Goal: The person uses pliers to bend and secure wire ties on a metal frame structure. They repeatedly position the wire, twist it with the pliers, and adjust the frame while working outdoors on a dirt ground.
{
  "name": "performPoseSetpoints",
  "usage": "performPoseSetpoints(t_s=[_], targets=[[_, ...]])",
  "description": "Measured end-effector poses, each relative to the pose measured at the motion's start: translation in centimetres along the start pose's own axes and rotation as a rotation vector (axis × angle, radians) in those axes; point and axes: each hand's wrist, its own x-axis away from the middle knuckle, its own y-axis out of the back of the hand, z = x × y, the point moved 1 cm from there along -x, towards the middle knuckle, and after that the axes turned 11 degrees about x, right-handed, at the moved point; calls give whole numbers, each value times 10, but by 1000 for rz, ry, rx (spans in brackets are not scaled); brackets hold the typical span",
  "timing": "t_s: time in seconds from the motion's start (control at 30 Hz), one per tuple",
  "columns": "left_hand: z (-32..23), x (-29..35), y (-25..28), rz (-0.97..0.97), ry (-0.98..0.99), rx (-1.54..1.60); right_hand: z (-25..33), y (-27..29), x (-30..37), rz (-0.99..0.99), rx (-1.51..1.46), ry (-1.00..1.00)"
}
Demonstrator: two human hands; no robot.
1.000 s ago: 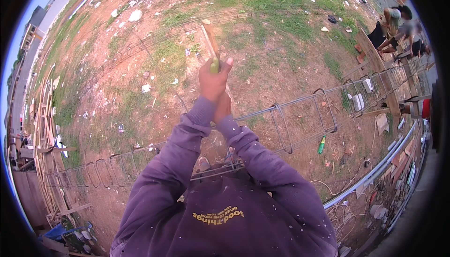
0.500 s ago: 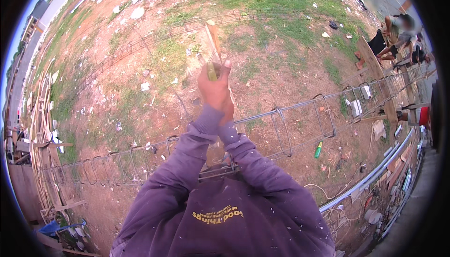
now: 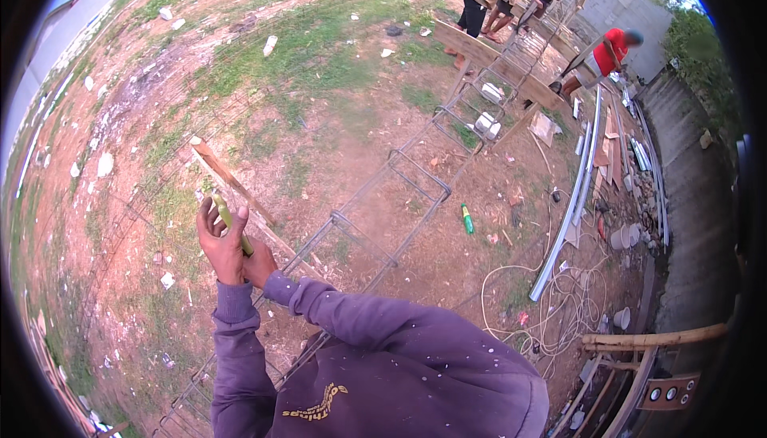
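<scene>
My left hand (image 3: 220, 248) is raised over the steel bar cage, with its fingers and thumb curled round a green-handled tool (image 3: 224, 213). Just behind it, my right hand (image 3: 260, 265) is closed near the tool's lower end; its fingers are mostly hidden, and I cannot tell what they grip. The tool's working end does not show clearly. The steel bar cage (image 3: 445, 190), long rods with square stirrups, runs from the lower left beneath my arms to the upper right. Beyond my hands, a wooden stake (image 3: 217, 164) slants.
At the far right the cage passes a wooden plank (image 3: 502, 61), near several other people. A person in a red shirt (image 3: 610, 53) bends farther right. A green bottle (image 3: 467, 219), grey pipes (image 3: 564, 234) and tangled pale cable (image 3: 571, 304) lie on the littered ground.
My view has swung right, so the cage now runs diagonally and more people show. My hands appear farther left, still together, with the green-handled tool in the left.
</scene>
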Motion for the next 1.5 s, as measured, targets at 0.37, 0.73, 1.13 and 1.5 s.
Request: performPoseSetpoints(t_s=[0.37,0.73,1.13,1.5], targets=[[21,-44,51,652,496,721,31,47,-17,636,-532,-106],[11,-1,-5,75,146,254,25,28,27,-134,177,3],[-26,6,28,-19,-112,352,32,9,28,-120,35,35],[3,-18,53,317,223,475,47,41,10,273,199,131]])
